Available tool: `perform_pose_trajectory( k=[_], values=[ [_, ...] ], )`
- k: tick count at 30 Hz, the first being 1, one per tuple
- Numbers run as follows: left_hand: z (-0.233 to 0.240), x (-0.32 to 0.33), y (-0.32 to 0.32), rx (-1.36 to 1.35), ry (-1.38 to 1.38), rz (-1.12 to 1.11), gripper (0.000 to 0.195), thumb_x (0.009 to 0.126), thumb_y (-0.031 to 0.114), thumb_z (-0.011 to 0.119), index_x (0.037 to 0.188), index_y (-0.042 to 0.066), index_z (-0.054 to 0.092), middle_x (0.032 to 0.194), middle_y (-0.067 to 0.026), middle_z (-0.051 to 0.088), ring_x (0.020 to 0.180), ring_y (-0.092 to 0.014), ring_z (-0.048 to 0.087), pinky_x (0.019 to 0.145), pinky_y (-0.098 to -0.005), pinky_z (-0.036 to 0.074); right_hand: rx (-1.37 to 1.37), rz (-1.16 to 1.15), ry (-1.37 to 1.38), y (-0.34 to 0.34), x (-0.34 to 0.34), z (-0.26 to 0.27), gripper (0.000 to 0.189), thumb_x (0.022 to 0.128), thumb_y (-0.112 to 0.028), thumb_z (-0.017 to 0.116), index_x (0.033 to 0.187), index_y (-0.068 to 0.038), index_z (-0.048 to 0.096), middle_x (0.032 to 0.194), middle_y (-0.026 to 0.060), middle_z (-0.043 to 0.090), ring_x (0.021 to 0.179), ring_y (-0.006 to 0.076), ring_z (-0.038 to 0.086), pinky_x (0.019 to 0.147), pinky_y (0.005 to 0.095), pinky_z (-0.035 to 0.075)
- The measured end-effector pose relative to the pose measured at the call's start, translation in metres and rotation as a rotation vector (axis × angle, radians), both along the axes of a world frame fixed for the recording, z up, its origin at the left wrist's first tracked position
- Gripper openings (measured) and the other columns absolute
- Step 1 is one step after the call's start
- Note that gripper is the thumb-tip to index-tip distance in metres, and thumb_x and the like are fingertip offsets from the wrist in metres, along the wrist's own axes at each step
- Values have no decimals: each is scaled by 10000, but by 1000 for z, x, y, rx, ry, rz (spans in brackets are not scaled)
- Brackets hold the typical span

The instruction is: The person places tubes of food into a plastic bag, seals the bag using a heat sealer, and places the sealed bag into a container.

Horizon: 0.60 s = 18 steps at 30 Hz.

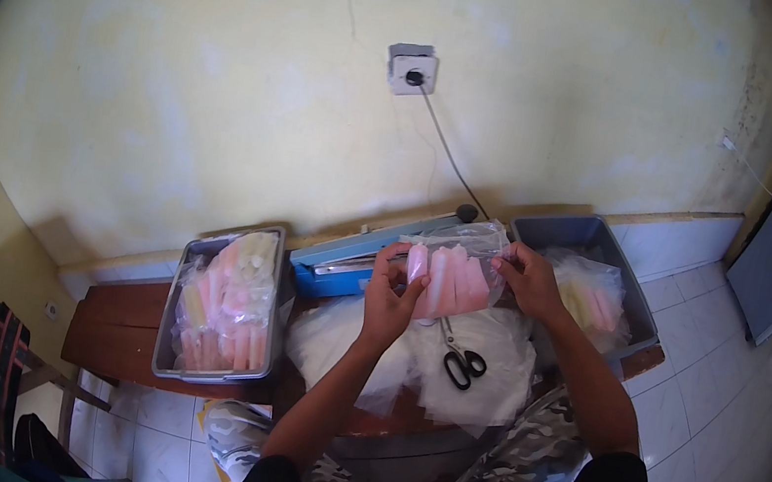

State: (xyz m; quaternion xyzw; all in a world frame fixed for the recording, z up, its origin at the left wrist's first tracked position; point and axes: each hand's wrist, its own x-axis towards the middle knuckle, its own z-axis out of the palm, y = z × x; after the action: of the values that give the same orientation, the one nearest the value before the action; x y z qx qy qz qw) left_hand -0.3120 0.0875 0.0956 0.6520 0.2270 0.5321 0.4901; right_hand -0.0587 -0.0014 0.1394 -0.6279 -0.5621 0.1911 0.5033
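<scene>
Between my hands is a clear plastic bag (455, 281) with several pink sticks inside. My left hand (394, 295) grips its left side, thumb in front. The fingers of my right hand (529, 277) pinch the bag's upper right edge. Below the bag lie black-handled scissors (462, 369) on a spread of clear plastic bags (481, 405); the bag hides part of their blades. Just behind my left hand stands a blue impulse sealer (331, 279), partly covered by the bag.
A grey bin (267, 365) of bagged pink and yellowish sticks stands on the wooden bench (111, 327) at left. Another grey bin (634, 308) with filled bags is at right. A cord (448, 149) runs from the wall socket (412, 74) down behind the sealer.
</scene>
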Motion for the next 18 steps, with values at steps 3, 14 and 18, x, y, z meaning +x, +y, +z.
perform_pose_trajectory(
  k=[3, 14, 18],
  values=[
    [10, 54, -12, 25, 47, -44, 570, 975, -4, 735, 1474, 67, 468, 993, -100, 737, 934, -145, 704, 836, -315, 566, 30, -103, 5, -12, 37, -10, 239, 982, -218, 768, 1005, -1, 669, 768, 110, 700, 680, 148, 695, 657, 350, 549],
    [-19, 223, -36, -3, 260, -147, 572, 955, -5, 751, 1454, 67, 481, 1029, -114, 764, 942, -161, 744, 846, -318, 583, 147, -584, -185, -53, 135, -60, 185, 952, -168, 743, 999, 0, 681, 919, 201, 729, 854, 411, 716, 777, 494, 540],
    [-33, 266, -45, -40, 295, -174, 567, 938, 34, 777, 1441, 87, 520, 1007, -152, 773, 905, -232, 775, 803, -368, 597, 73, -740, -306, -64, 162, -68, 190, 921, -199, 771, 1041, -59, 724, 976, 150, 723, 920, 363, 717, 811, 489, 527]
  ],
)
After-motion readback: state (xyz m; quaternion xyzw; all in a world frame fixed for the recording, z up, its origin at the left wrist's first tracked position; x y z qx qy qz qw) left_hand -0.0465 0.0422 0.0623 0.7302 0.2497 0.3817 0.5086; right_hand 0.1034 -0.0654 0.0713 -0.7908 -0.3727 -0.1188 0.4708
